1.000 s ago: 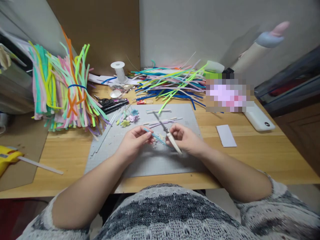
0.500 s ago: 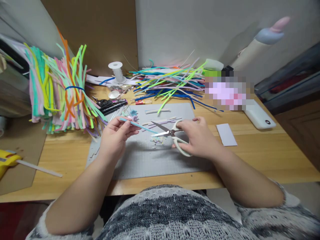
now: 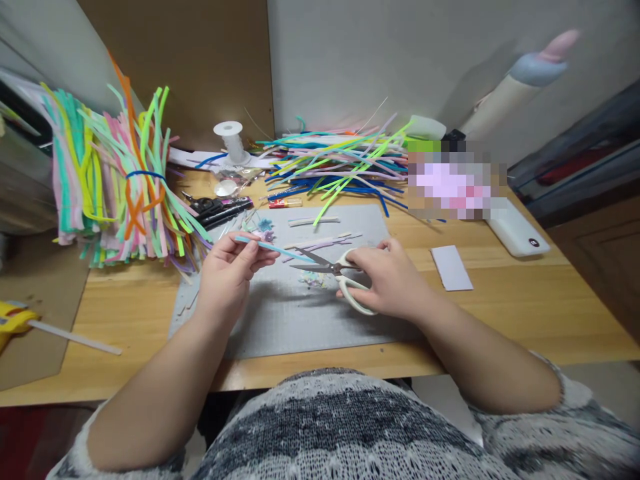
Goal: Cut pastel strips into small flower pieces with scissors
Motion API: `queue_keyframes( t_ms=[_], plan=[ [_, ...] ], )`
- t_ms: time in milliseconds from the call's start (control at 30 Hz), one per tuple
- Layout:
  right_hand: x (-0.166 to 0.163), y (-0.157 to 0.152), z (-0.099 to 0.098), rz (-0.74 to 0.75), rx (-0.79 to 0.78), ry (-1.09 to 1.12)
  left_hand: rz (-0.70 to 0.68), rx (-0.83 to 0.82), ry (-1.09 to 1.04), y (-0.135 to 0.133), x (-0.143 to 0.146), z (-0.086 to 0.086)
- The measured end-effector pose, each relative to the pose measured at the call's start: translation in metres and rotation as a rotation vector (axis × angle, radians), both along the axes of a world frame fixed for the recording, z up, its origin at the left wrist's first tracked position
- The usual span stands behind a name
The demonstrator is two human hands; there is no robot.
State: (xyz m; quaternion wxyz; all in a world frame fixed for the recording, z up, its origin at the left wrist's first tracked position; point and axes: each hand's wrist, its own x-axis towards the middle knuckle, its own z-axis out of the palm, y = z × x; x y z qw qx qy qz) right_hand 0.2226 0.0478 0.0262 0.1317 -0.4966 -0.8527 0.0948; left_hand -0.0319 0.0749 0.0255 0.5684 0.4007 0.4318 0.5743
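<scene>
Between thumb and fingers, my left hand [image 3: 234, 267] pinches a light blue pipe cleaner [image 3: 287, 252] that points right and slightly down. My right hand [image 3: 387, 277] is closed round the white handles of a pair of scissors [image 3: 336, 269]. The blades are partly apart, and the pipe cleaner's right end lies at them; I cannot tell whether they touch it. Below the blades, small coloured clippings [image 3: 314, 280] lie on the grey cutting mat [image 3: 300, 327]. Cut lilac and whitish strips [image 3: 325, 244] rest behind the scissors.
A big bundle of coloured pipe cleaners [image 3: 115, 193] stands at left, with a loose pile [image 3: 345, 160] at the back. A white spool [image 3: 231, 143], black pens [image 3: 225, 212], a yellow glue gun [image 3: 15, 319], a white card [image 3: 451, 268] and a white device [image 3: 520, 233] surround the mat.
The scissors have moved a little left along the pipe cleaner, and their blades stand at a narrower angle. My left hand keeps its pinch, almost in the same place.
</scene>
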Motion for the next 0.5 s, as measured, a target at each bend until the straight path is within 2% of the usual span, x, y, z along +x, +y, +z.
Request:
queue_keyframes(
  t_ms=[500],
  plan=[
    [-0.003, -0.0016, -0.0015, -0.002, -0.092, 0.052, -0.057, -0.096, -0.11, 0.0014, -0.0005, -0.0017]
  ],
)
